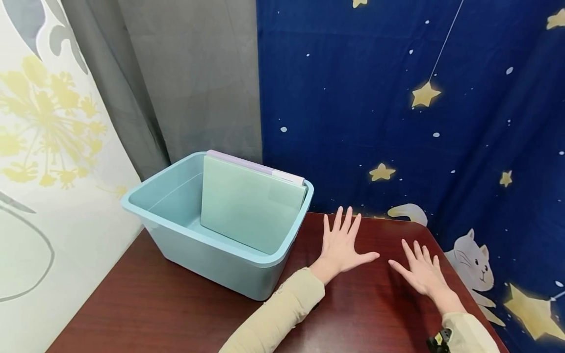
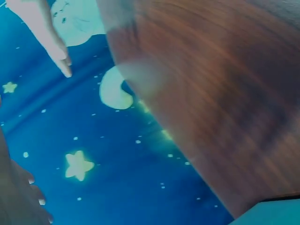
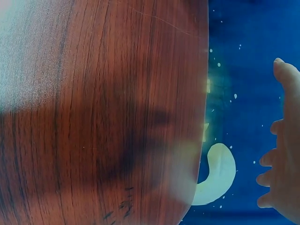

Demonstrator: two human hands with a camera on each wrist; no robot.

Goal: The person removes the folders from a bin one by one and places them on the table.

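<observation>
My left hand (image 1: 341, 246) is spread over the table just right of a light blue plastic tub (image 1: 207, 260), holding nothing. Farther right, my right hand (image 1: 421, 272) hovers over the tabletop near its right edge, fingers apart and nothing in them. Inside the tub, a pale green flat folder or book (image 1: 251, 203) stands upright against the right side. Behind it shows the top edge of a lilac and white one (image 1: 247, 164). In the left wrist view, the fingers of my left hand (image 2: 21, 197) appear at the lower left, and my right hand (image 2: 42, 33) at the upper left.
The dark red wooden table (image 1: 366, 304) has a rounded far right corner. A navy curtain (image 1: 353, 122) with stars and a cat hangs behind and to the right. Grey cloth (image 1: 198, 73) and a white patterned curtain (image 1: 66, 220) hang at the left.
</observation>
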